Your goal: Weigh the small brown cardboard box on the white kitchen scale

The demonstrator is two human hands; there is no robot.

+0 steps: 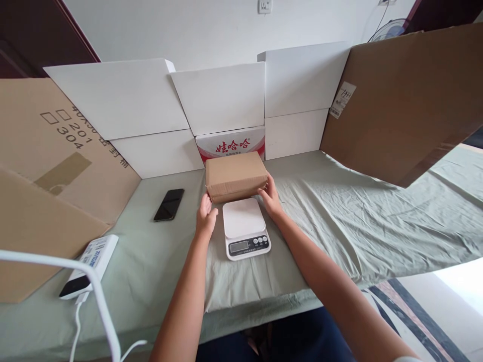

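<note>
A small brown cardboard box (236,173) is gripped from both sides, just behind a white kitchen scale (244,218). My left hand (206,213) is at its lower left corner, fingers against the side and thumb apart. On the right end, my right hand (270,196) wraps its fingers round the edge, with the thumb on the front face. The scale's plate is bare, and its display and buttons face me. Whether the box rests on the cloth or is slightly raised, I cannot tell.
A black phone (169,204) and a white power bank (89,266) with a cable lie to the left on the green cloth (151,281). White boxes (222,98) stand along the back. Large cardboard panels flank both sides, left (49,186) and right (403,100). A white curved tube (94,281) crosses the lower left.
</note>
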